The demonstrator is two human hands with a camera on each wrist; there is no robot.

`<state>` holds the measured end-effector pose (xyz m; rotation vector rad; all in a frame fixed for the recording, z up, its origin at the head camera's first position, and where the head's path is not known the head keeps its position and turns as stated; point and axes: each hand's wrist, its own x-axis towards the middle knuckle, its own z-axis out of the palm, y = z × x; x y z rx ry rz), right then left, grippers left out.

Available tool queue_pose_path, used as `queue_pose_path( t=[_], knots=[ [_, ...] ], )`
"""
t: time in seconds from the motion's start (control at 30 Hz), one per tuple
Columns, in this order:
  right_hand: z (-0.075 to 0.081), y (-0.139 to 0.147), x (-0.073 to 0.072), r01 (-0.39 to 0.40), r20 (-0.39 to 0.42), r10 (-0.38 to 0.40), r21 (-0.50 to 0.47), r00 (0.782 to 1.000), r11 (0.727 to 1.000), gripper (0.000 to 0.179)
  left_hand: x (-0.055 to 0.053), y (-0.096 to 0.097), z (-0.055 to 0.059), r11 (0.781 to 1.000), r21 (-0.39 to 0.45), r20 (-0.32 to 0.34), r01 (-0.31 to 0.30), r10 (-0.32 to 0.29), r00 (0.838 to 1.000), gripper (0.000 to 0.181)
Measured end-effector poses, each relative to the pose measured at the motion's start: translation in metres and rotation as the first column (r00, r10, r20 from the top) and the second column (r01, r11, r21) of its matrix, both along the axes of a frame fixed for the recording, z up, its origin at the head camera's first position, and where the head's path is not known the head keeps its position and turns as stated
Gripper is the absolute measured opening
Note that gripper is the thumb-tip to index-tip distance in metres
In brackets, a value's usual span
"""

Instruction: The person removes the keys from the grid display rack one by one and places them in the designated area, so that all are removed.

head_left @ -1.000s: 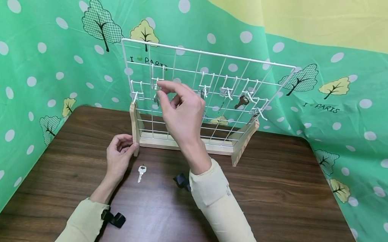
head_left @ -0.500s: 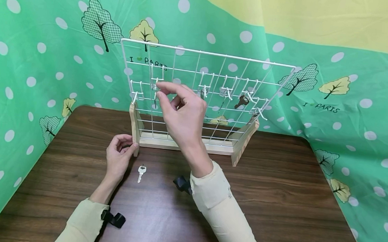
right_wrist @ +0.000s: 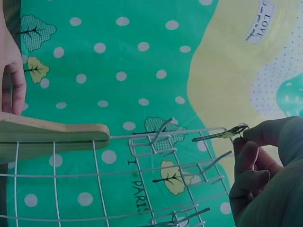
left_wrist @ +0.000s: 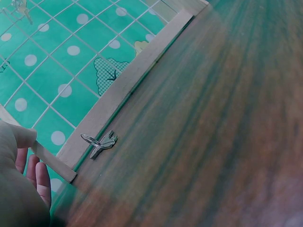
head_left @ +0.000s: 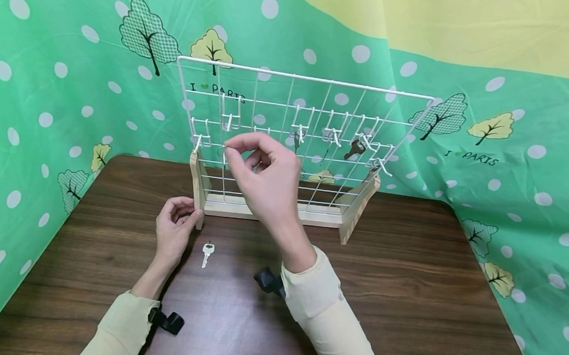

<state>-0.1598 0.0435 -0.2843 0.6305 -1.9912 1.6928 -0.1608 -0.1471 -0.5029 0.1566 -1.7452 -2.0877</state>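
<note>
A white wire grid rack [head_left: 307, 79] stands on two wooden side pieces, with hooks along its bars. My right hand [head_left: 269, 176] pinches a key [right_wrist: 218, 135] by its ring between thumb and forefinger. That key sits in front of the grid, below a bare upper-left hook [head_left: 229, 122]; in the right wrist view it is apart from the hooks. My left hand [head_left: 175, 230] grips the foot of the left wooden side piece [head_left: 197, 187], thumb against its front. Just right of that hand, a silver key [head_left: 207, 255] with a ring [left_wrist: 89, 140] lies on the table.
Farther right on the rack, several keys hang from hooks, among them a dark brown key [head_left: 356, 148]. A wooden crossbar [head_left: 321, 219] joins the side pieces at the bottom. Behind the brown table [head_left: 430, 300] hangs a green patterned cloth [head_left: 541, 164].
My right hand has brought its key off the upper-left hook and moved down in the head view, leaving that hook bare. The left hand and the key on the table have stayed put.
</note>
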Motion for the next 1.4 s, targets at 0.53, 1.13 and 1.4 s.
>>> queue_pose_path(
  t=[0.53,1.13,1.4],
  knots=[
    [-0.013,0.003,0.017,-0.091,0.127,0.072,0.151,0.989,0.984,0.004,0.0,0.0,-0.002,1.0,0.015,-0.024,0.008,-0.007,1.0,0.034],
    [-0.046,0.012,0.019,-0.097,0.095,0.068,0.351,0.993,0.931,0.006,0.0,0.0,-0.001,0.999,0.037,-0.026,0.007,-0.006,1.0,0.03],
    [-0.06,0.016,0.019,-0.121,0.183,0.059,0.356,0.981,0.927,0.006,0.001,0.001,0.0,0.999,0.031,-0.029,0.011,-0.01,1.0,0.034]
  ],
)
